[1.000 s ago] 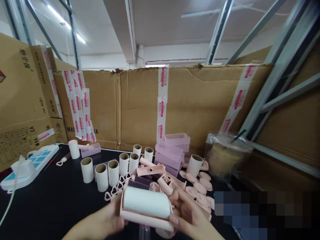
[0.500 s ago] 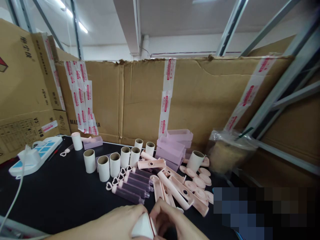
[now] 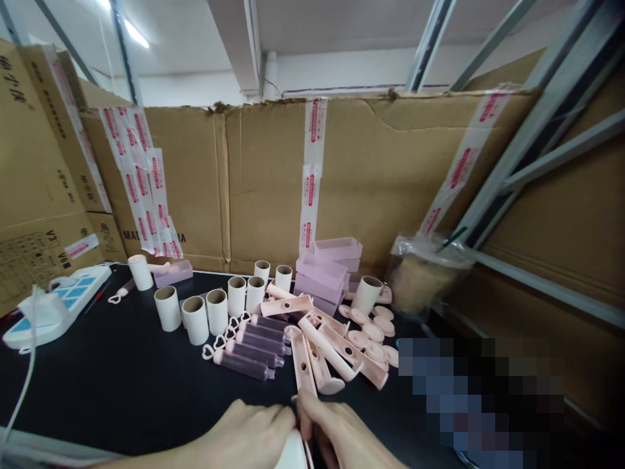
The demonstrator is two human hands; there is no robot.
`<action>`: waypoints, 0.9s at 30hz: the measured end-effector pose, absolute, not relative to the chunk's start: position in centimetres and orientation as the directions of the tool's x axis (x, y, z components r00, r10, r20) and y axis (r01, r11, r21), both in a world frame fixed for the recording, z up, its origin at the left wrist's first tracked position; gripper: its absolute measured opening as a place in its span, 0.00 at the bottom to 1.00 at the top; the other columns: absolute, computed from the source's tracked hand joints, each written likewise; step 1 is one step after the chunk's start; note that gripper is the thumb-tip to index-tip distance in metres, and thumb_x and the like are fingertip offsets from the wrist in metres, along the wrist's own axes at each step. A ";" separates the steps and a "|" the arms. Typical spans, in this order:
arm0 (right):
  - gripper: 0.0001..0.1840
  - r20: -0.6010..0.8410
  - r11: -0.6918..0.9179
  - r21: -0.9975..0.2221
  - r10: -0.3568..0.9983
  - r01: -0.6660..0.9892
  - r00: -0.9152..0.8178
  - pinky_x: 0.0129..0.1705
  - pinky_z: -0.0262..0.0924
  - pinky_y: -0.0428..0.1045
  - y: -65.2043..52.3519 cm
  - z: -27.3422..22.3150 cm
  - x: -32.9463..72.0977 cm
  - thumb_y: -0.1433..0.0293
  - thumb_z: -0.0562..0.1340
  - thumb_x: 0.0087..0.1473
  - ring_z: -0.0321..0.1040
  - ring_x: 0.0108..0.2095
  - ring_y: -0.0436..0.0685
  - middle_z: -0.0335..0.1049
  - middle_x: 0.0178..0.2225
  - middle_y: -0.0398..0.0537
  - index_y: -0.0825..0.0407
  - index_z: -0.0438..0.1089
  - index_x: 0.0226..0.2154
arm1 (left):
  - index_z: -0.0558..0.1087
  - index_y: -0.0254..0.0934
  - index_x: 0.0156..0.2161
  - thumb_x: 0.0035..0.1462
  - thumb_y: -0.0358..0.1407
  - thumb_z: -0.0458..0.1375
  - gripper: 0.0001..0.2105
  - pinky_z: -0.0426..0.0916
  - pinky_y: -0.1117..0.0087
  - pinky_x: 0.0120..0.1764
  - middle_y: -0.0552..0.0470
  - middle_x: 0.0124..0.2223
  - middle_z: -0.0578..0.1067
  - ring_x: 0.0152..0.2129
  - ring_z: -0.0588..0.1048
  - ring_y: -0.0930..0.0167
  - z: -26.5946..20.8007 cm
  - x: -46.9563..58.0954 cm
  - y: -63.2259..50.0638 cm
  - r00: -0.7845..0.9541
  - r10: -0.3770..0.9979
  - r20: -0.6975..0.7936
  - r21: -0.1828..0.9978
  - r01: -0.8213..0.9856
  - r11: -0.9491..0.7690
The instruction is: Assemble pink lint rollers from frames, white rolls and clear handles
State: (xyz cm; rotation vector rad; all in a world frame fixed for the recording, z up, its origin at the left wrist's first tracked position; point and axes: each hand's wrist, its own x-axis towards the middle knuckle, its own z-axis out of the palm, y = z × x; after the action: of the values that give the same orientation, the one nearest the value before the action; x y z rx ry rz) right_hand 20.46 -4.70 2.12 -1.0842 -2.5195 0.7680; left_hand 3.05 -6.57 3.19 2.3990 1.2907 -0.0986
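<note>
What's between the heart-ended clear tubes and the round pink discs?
Pink trough-shaped pieces lie between the tubes and the discs, in the head view.

The left hand (image 3: 251,426) and right hand (image 3: 339,426) hold a white roll (image 3: 291,452).

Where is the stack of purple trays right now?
In the head view, the stack of purple trays stands just right of centre, before the cardboard wall, with upright white tubes on either side.
</note>
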 end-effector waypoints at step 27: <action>0.09 0.137 0.761 -0.389 0.605 0.520 -0.784 0.23 0.47 0.45 1.5 9.9 18.8 0.74 0.55 0.31 0.54 0.21 0.50 0.55 0.19 0.37 0.49 0.52 0.20 | 0.71 0.41 0.38 0.41 0.53 0.60 0.22 0.67 0.70 0.33 0.54 0.34 0.77 0.29 0.76 0.66 6.1 2.3 -0.9 0.500 0.862 0.084 0.569 0.686 -0.454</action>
State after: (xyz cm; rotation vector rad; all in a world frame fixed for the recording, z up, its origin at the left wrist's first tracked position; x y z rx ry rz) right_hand 18.80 1.49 9.88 -0.8804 -2.7038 0.4867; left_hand 2.34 -0.94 6.07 2.2790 1.2722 0.5036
